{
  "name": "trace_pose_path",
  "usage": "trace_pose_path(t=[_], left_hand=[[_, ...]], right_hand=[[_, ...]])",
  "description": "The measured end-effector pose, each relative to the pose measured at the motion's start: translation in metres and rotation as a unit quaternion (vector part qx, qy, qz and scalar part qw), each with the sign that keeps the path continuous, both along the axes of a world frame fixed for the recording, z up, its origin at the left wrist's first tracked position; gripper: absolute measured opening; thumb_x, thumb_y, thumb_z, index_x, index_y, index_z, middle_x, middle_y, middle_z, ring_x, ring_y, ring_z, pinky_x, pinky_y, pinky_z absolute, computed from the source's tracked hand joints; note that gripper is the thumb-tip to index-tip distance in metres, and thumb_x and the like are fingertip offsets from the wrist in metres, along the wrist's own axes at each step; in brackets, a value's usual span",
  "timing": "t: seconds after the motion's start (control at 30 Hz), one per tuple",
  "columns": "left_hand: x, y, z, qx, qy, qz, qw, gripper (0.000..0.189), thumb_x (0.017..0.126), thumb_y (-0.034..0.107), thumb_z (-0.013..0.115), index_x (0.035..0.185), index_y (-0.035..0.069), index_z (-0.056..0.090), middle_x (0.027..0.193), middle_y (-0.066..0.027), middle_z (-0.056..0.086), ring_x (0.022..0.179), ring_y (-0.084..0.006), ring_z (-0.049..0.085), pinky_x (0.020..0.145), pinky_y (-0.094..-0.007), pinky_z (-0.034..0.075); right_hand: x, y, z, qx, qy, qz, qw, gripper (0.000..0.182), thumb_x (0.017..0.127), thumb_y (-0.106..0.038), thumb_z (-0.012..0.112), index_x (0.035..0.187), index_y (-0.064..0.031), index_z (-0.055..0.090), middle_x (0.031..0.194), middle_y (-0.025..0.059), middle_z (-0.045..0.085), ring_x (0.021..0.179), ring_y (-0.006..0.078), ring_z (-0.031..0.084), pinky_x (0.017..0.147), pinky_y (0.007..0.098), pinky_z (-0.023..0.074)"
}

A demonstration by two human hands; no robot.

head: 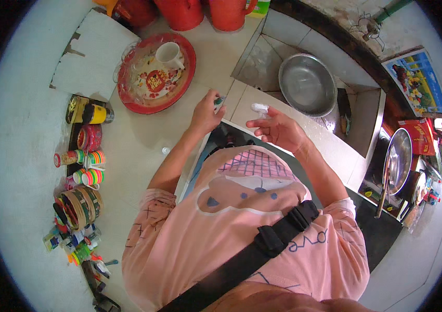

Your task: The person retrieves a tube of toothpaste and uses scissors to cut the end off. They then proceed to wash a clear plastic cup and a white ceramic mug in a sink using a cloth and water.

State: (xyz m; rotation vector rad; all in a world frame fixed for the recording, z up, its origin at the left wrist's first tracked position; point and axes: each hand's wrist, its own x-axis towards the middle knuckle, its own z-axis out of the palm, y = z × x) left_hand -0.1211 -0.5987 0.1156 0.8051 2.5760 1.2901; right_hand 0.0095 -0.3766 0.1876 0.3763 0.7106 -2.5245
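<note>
My left hand point(205, 114) is raised above the counter edge, its fingers closed around a small green object point(218, 100), mostly hidden by the fingers. To its right, my right hand point(283, 132) hangs over the sink's tiled front ledge, palm turned up and fingers apart. Some white material point(260, 108) covers the tip of its index finger; whether it is a wrapping or a paste I cannot tell. Beyond that hand a round metal basin point(307, 84) stands in the tiled sink point(258, 58). A small clear cap-like piece point(165, 150) lies on the counter left of my left forearm.
A red-rimmed round tray point(139, 108) holds a white mug point(167, 54) and clear glasses point(127, 54). Red jugs point(227, 15) line the back. Jars point(95, 114) and striped cups point(95, 176) stand along the left wall. At right is a wok point(398, 162) with a long handle.
</note>
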Motion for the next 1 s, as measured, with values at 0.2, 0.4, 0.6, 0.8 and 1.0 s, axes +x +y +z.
trace_pose_path(t=[0.2, 0.4, 0.6, 0.8, 1.0], left_hand=[[-0.016, 0.012, -0.046, -0.035, 0.037, -0.02, 0.998, 0.038, 0.078, 0.01, 0.062, 0.111, 0.005, 0.042, 0.103, -0.0222, 0.051, 0.095, -0.0413, 0.052, 0.08, -0.0484, 0.044], [-0.03, 0.031, -0.08, -0.179, 0.128, -0.018, 0.975, 0.043, 0.076, 0.017, 0.066, 0.114, 0.008, 0.048, 0.108, -0.0203, 0.05, 0.103, -0.04, 0.048, 0.084, -0.0493, 0.042], [-0.017, 0.04, -0.059, -0.116, 0.178, 0.025, 0.977, 0.051, 0.072, 0.022, 0.069, 0.119, 0.011, 0.053, 0.114, -0.0193, 0.047, 0.107, -0.0372, 0.044, 0.086, -0.0468, 0.041], [-0.025, -0.006, -0.051, 0.106, 0.102, 0.28, 0.949, 0.04, 0.072, 0.014, 0.069, 0.108, 0.003, 0.054, 0.111, -0.0192, 0.046, 0.104, -0.0357, 0.045, 0.089, -0.0443, 0.038], [-0.061, -0.099, -0.054, 0.173, 0.037, 0.544, 0.82, 0.043, 0.08, 0.015, 0.065, 0.115, 0.0, 0.044, 0.114, -0.0166, 0.043, 0.105, -0.029, 0.044, 0.094, -0.0386, 0.035]], right_hand=[[-0.005, -0.001, -0.013, 0.041, 0.018, -0.058, 0.997, 0.04, 0.085, -0.015, 0.051, 0.124, -0.0118, 0.046, 0.135, 0.0079, 0.047, 0.117, 0.0206, 0.048, 0.091, 0.035, 0.0419], [-0.012, -0.001, -0.02, 0.189, -0.009, -0.076, 0.979, 0.052, 0.08, -0.004, 0.05, 0.131, -0.0023, 0.042, 0.128, 0.0079, 0.048, 0.116, 0.0217, 0.049, 0.089, 0.0356, 0.0435], [-0.005, 0.0, -0.029, 0.221, -0.015, -0.125, 0.967, 0.049, 0.083, -0.008, 0.049, 0.131, 0.0009, 0.042, 0.127, 0.0101, 0.05, 0.113, 0.0216, 0.051, 0.086, 0.0373, 0.0443], [0.005, 0.009, -0.03, 0.058, 0.058, -0.151, 0.985, 0.027, 0.086, -0.031, 0.05, 0.104, -0.0139, 0.063, 0.115, 0.0042, 0.06, 0.108, 0.0239, 0.053, 0.084, 0.0394, 0.0413], [0.005, -0.001, -0.014, 0.143, 0.007, -0.186, 0.972, 0.024, 0.088, -0.032, 0.049, 0.094, -0.0115, 0.06, 0.107, 0.0061, 0.061, 0.097, 0.0217, 0.055, 0.08, 0.0379, 0.0416]])
